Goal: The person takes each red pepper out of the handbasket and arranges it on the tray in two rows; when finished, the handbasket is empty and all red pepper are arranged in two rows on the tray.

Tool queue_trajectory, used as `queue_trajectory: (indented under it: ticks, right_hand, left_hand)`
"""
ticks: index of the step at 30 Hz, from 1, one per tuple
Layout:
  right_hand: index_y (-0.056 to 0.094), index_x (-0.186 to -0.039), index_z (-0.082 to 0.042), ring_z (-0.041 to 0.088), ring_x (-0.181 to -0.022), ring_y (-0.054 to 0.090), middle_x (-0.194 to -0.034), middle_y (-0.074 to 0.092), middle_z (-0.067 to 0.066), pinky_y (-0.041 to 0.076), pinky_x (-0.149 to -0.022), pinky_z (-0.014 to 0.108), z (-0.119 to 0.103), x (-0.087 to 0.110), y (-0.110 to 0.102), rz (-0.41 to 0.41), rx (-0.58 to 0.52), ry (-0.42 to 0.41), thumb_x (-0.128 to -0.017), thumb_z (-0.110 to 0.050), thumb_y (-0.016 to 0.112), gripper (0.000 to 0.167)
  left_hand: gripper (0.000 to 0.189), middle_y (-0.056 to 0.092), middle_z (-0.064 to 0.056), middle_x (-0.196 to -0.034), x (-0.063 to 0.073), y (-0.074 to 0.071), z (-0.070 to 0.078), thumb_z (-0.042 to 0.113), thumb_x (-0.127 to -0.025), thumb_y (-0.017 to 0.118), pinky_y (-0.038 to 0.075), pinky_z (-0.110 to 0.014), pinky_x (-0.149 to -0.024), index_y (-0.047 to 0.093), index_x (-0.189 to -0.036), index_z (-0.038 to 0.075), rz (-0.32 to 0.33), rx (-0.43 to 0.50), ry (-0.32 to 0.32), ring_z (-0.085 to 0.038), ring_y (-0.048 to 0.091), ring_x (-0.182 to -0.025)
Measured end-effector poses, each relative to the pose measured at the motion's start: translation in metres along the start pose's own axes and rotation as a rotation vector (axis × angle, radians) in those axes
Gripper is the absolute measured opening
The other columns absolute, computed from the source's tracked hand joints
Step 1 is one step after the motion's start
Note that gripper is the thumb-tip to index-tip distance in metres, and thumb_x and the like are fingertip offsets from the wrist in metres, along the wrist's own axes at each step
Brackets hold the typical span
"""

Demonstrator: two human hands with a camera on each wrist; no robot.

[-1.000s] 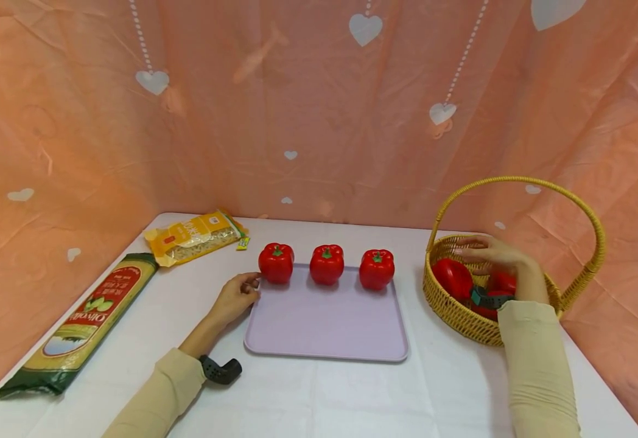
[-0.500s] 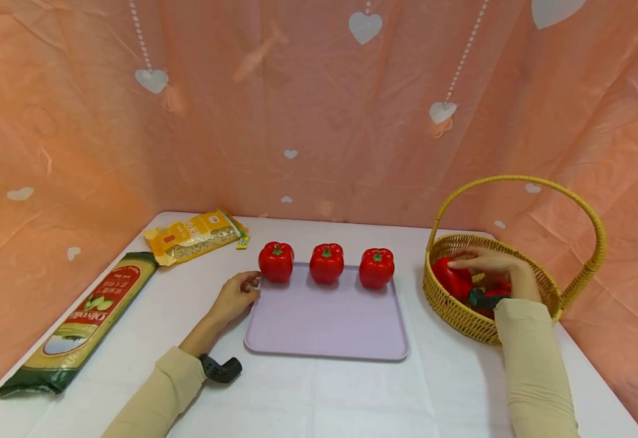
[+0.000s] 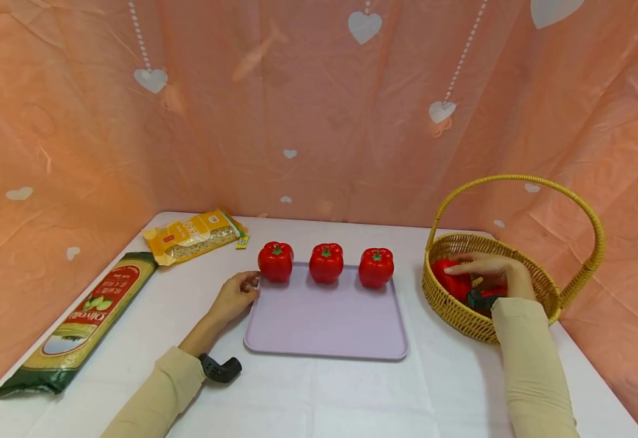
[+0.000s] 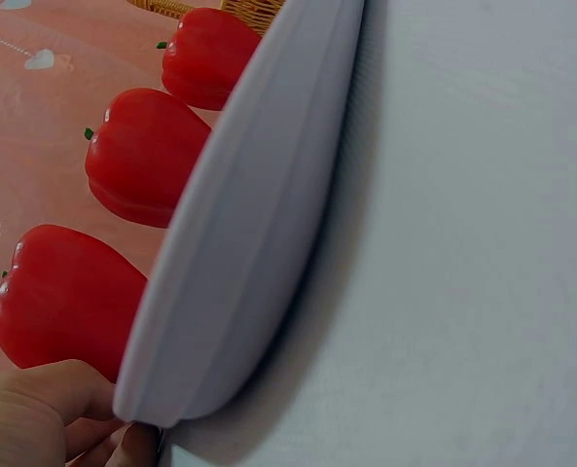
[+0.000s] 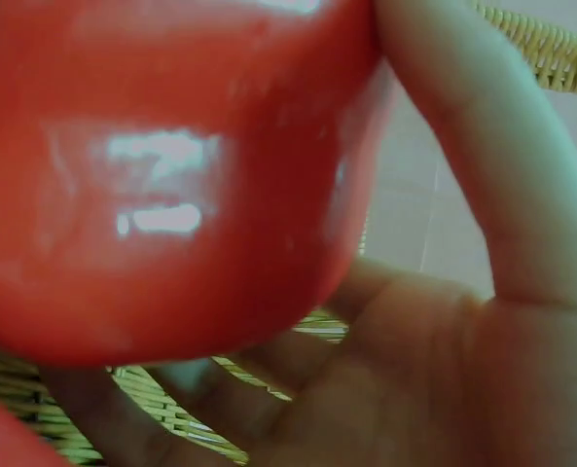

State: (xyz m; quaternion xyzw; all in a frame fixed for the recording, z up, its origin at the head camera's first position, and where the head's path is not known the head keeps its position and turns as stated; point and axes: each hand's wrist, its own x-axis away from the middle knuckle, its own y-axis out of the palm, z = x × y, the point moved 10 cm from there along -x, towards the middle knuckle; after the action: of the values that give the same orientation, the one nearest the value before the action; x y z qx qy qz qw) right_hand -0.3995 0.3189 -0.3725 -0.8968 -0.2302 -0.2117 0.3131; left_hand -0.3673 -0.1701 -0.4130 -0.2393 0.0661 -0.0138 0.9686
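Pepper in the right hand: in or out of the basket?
In: the head view shows the red pepper inside the basket rim.

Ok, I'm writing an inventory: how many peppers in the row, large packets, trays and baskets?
Peppers in the row: 3
Large packets: 2
Tray: 1
Basket: 1
Total: 7
Peppers inside the basket, partly hidden, are left out.

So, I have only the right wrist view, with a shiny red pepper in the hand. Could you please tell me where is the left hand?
Observer: The left hand touches the left edge of the lilac tray, near its far corner.
Operator: Thank you. Is something standing on this tray?
Observer: Yes, three red peppers, in a row along the far edge.
Operator: And which things lie farther left?
Observer: A long packet with green ends, and a yellow bag beyond it.
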Motion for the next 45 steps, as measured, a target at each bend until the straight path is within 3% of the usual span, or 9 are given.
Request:
queue_trajectory:
  ticks: [11,16,20,24,30,33,37,40,45]
  right_hand:
    - [-0.002,-0.145,0.008,0.045,-0.127,0.024,-0.146,0.007,0.029,0.033,-0.100,0.055,-0.015,0.011,-0.017,0.115,0.035,-0.127,-0.089,-0.042,0.056,0.095]
    - [0.006,-0.146,0.005,0.039,-0.119,0.032,-0.143,0.017,0.028,0.040,-0.094,0.044,-0.029,0.021,-0.028,0.195,0.073,-0.224,-0.090,-0.036,0.055,0.085]
    - [0.002,-0.144,0.006,0.035,-0.113,0.037,-0.137,0.025,0.028,0.042,-0.086,0.034,-0.036,0.029,-0.031,0.222,0.077,-0.265,-0.091,-0.034,0.055,0.085]
    - [0.010,-0.140,0.006,0.029,-0.108,0.044,-0.130,0.034,0.025,0.047,-0.082,0.029,-0.044,0.037,-0.035,0.258,0.055,-0.303,-0.091,-0.030,0.056,0.077]
    - [0.014,-0.139,0.004,0.036,-0.113,0.039,-0.135,0.025,0.026,0.048,-0.080,0.029,-0.058,0.052,-0.035,0.339,0.096,-0.336,-0.090,-0.031,0.057,0.074]
    - [0.019,-0.139,0.001,0.039,-0.115,0.036,-0.136,0.021,0.025,0.046,-0.080,0.030,-0.071,0.059,-0.031,0.401,0.143,-0.357,-0.089,-0.034,0.058,0.072]
    - [0.026,-0.134,-0.002,0.033,-0.113,0.039,-0.130,0.033,0.021,0.044,-0.080,0.029,-0.091,0.063,-0.016,0.454,0.095,-0.416,-0.089,-0.033,0.059,0.063]
    - [0.026,-0.133,-0.005,0.030,-0.112,0.040,-0.126,0.041,0.018,0.044,-0.081,0.031,-0.102,0.060,0.002,0.449,0.023,-0.436,-0.088,-0.034,0.061,0.064]
    - [0.024,-0.136,-0.008,0.036,-0.117,0.039,-0.130,0.039,0.021,0.047,-0.081,0.035,-0.121,0.051,0.031,0.428,-0.041,-0.467,-0.085,-0.030,0.066,0.070]
  left_hand:
    - [0.043,0.056,-0.020,-0.103,0.001,0.001,-0.001,-0.004,-0.081,0.059,0.043,-0.019,-0.060,0.051,-0.123,-0.010,0.001,-0.002,-0.004,-0.019,0.049,-0.081]
    - [0.043,0.056,-0.020,-0.103,0.001,0.001,0.000,-0.004,-0.081,0.058,0.043,-0.019,-0.060,0.051,-0.123,-0.010,-0.001,-0.003,-0.002,-0.018,0.050,-0.080]
    - [0.043,0.056,-0.021,-0.103,0.001,0.001,0.000,-0.006,-0.081,0.058,0.044,-0.019,-0.059,0.051,-0.122,-0.011,0.000,0.001,0.000,-0.018,0.050,-0.078]
    - [0.042,0.056,-0.022,-0.103,0.001,0.001,0.000,-0.007,-0.081,0.058,0.043,-0.020,-0.058,0.051,-0.122,-0.011,0.001,0.013,-0.005,-0.018,0.050,-0.078]
    - [0.042,0.057,-0.021,-0.102,0.001,0.000,0.001,-0.006,-0.080,0.059,0.043,-0.019,-0.059,0.052,-0.122,-0.010,0.010,0.011,0.003,-0.017,0.050,-0.078]
    - [0.042,0.057,-0.021,-0.102,0.001,-0.001,0.001,-0.006,-0.080,0.059,0.043,-0.019,-0.058,0.052,-0.122,-0.011,0.010,0.009,0.010,-0.017,0.050,-0.078]
    - [0.042,0.056,-0.021,-0.102,0.001,-0.001,0.001,-0.005,-0.081,0.059,0.043,-0.019,-0.057,0.052,-0.122,-0.011,0.006,0.008,0.012,-0.018,0.050,-0.079]
    - [0.043,0.056,-0.021,-0.103,0.000,0.000,-0.001,-0.006,-0.081,0.059,0.043,-0.019,-0.057,0.052,-0.123,-0.010,0.002,0.008,0.004,-0.019,0.049,-0.079]
    - [0.043,0.057,-0.020,-0.103,0.001,0.000,-0.001,-0.005,-0.081,0.058,0.043,-0.020,-0.059,0.052,-0.123,-0.009,-0.002,-0.003,0.004,-0.020,0.049,-0.081]
